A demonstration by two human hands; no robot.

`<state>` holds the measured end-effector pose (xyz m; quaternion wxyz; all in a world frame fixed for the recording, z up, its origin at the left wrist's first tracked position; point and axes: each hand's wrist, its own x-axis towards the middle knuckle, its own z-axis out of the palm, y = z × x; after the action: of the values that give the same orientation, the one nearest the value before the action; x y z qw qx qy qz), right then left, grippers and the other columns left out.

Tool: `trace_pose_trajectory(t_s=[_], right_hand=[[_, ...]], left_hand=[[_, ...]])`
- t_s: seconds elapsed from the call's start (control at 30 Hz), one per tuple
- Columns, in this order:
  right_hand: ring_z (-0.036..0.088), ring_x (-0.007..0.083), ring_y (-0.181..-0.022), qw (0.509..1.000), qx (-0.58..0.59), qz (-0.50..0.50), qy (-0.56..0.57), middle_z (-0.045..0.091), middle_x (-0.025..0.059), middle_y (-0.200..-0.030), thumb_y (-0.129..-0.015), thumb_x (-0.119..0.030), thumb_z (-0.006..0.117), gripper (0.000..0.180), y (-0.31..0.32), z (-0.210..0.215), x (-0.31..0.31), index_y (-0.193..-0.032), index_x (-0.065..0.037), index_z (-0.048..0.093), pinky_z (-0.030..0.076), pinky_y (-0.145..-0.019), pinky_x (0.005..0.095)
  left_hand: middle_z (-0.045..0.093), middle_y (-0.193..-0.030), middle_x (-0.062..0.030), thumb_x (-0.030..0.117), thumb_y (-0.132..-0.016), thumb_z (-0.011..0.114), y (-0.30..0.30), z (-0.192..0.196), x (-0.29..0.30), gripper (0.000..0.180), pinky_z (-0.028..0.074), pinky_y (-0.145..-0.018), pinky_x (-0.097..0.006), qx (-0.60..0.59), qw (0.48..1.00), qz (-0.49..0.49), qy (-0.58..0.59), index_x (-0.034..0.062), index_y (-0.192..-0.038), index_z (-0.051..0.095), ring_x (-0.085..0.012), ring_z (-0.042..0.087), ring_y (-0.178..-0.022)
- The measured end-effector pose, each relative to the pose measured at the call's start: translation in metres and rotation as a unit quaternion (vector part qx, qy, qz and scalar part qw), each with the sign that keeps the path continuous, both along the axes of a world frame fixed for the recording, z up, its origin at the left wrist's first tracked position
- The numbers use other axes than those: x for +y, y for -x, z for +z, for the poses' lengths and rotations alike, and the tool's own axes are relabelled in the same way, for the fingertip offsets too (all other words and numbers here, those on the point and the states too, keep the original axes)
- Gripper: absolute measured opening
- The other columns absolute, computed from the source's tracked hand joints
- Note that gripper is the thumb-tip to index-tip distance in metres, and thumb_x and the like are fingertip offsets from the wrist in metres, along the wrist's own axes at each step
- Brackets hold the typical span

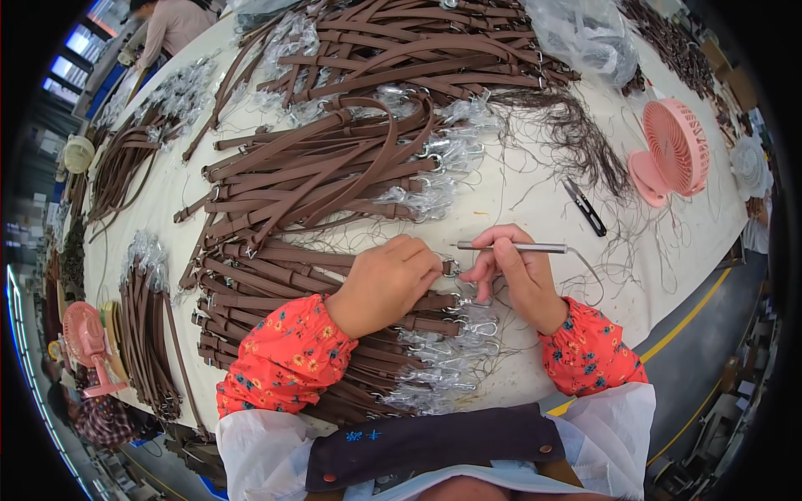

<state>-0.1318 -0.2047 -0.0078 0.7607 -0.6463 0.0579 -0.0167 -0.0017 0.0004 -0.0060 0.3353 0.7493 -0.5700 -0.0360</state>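
My left hand [383,285] is closed on the end of a brown strap, right beside its metal ring [451,268]. The strap's body merges with the pile under my wrist. Between the thumb and fingers of my right hand [525,288] lies a slim metal pen-shaped tool [541,248] with a thin cord trailing from its rear end. Its fine tip points left, just above the metal ring. The lower fingers of that hand are bent close to the ring; whether they touch it, I cannot tell. More brown straps [288,271] lie beneath and around my left hand, their metal clasps wrapped in clear plastic [434,376].
Thread snips [586,209] with black handles and a pink fan [675,150] stand right of a tangle of dark threads [576,134]. Another strap pile [418,50] fills the far side. A second pink fan [86,342] is at left. A person [171,29] works far left.
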Motion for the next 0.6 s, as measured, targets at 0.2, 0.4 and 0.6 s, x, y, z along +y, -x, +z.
trace_pose_trajectory(t_s=[0.2,0.4,0.6], right_hand=[[0.061,0.0089,-0.063,0.999,0.026,0.035,-0.012,0.063,0.0038,-0.077,-0.110,-0.033,0.044,0.036,0.002,-0.001,-0.002,-0.114,-0.001,0.059,0.049,-0.059,0.0230],[0.060,0.0079,-0.063,0.996,0.052,0.069,0.005,0.063,0.0028,-0.077,-0.110,-0.032,0.044,0.034,0.001,0.005,0.001,-0.115,-0.002,0.060,0.048,-0.058,0.0221],[0.060,0.0081,-0.063,0.996,0.055,0.074,0.014,0.063,0.0032,-0.078,-0.111,-0.031,0.043,0.034,0.001,0.006,0.001,-0.115,-0.002,0.060,0.048,-0.058,0.0220]], left_hand=[[0.063,-0.082,-0.0016,0.008,-0.092,0.071,-0.013,0.008,0.006,0.010,0.047,-0.062,-0.025,0.285,0.955,0.046,-0.075,0.0031,-0.099,0.067,-0.0093,0.058,-0.070],[0.064,-0.083,0.0028,0.010,-0.095,0.070,-0.020,0.007,0.010,0.010,0.046,-0.063,-0.022,0.396,0.913,0.047,-0.081,0.0021,-0.100,0.067,-0.0031,0.055,-0.072],[0.064,-0.083,0.0031,0.009,-0.095,0.070,-0.021,0.006,0.010,0.009,0.045,-0.064,-0.021,0.405,0.911,0.028,-0.072,0.0023,-0.099,0.067,-0.0030,0.055,-0.073]])
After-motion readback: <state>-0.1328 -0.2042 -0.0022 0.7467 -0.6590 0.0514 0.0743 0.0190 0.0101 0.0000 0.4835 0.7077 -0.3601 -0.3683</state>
